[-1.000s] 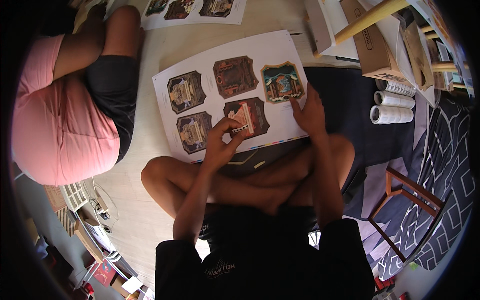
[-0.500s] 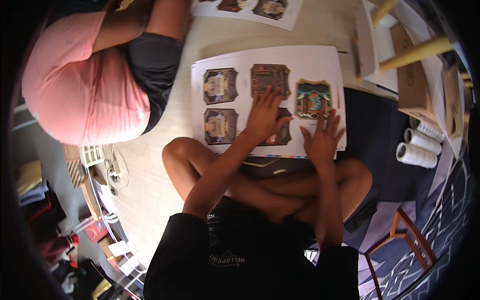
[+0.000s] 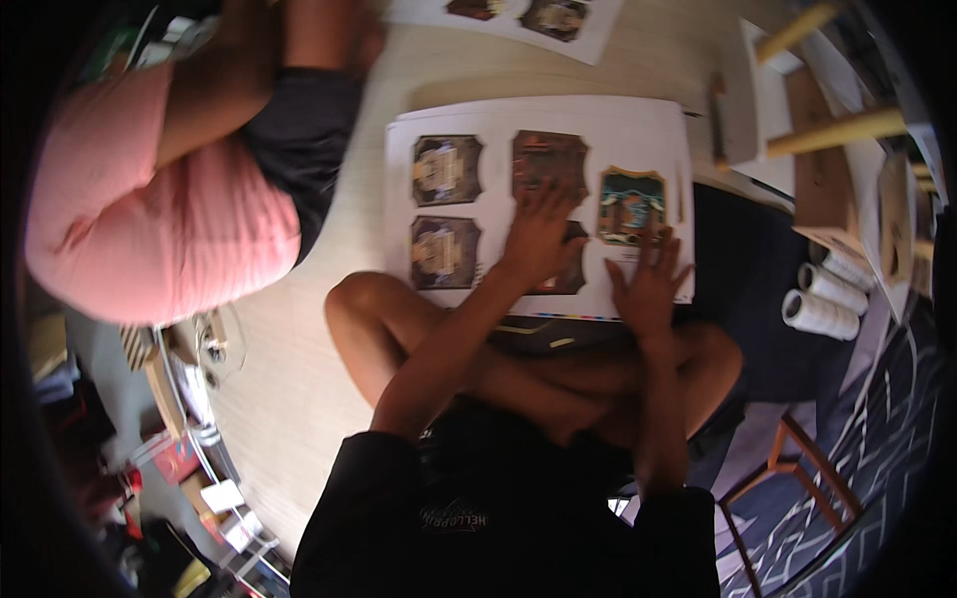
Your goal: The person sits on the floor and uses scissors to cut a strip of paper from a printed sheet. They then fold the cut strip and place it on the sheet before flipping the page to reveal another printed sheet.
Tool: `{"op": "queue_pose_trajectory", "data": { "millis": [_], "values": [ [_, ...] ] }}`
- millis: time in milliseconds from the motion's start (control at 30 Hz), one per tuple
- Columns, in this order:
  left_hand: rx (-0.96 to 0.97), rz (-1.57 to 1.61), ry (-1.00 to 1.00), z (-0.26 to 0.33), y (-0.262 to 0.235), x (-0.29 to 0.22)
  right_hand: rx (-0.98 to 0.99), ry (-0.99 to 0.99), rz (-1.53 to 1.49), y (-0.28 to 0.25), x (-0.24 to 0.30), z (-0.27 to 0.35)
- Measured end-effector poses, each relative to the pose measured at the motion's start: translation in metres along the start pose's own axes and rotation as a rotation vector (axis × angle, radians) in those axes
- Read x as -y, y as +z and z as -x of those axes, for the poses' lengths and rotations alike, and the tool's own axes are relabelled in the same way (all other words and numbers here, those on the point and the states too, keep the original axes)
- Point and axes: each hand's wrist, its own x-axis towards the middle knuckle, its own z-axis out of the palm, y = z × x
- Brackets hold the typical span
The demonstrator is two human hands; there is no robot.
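In front of my crossed legs lies a stack of white printed sheets (image 3: 497,169). The top one bears several dark, label-shaped pictures. My left hand (image 3: 541,237) rests on the sheet with its fingers spread, partly covering the two dark reddish labels in the middle. To its right, my right hand (image 3: 650,284) lies flat on the sheet's right part, fingertips at the lower edge of a green and gold label (image 3: 632,204). Two similar dark labels (image 3: 446,169) show uncovered on the left side. Neither hand grips anything.
A person in a pink top (image 3: 199,249) sits close on the left. Another printed sheet (image 3: 588,45) lies beyond the stack. At right are white rolls (image 3: 819,314), a cardboard box (image 3: 822,149), wooden legs (image 3: 837,132) and a wooden frame (image 3: 812,473). Cluttered items fill the lower left.
The view has shifted slightly, so the sheets appear a little further right. Both hands stay flat on the top sheet in nearly the same places. The person at left leans slightly differently.
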Motion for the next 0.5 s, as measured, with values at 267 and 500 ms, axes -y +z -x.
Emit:
{"op": "queue_pose_trajectory", "data": {
  "millis": [267,500],
  "values": [
    [0.073,0.565,-0.177,-0.068,-0.020,-0.022,-0.005,0.043,-0.094,-0.020,0.013,-0.006],
    [0.371,0.893,-0.393,-0.199,0.022,-0.020,0.036,0.058,-0.172,-0.026,0.013,-0.008]
  ]
}}
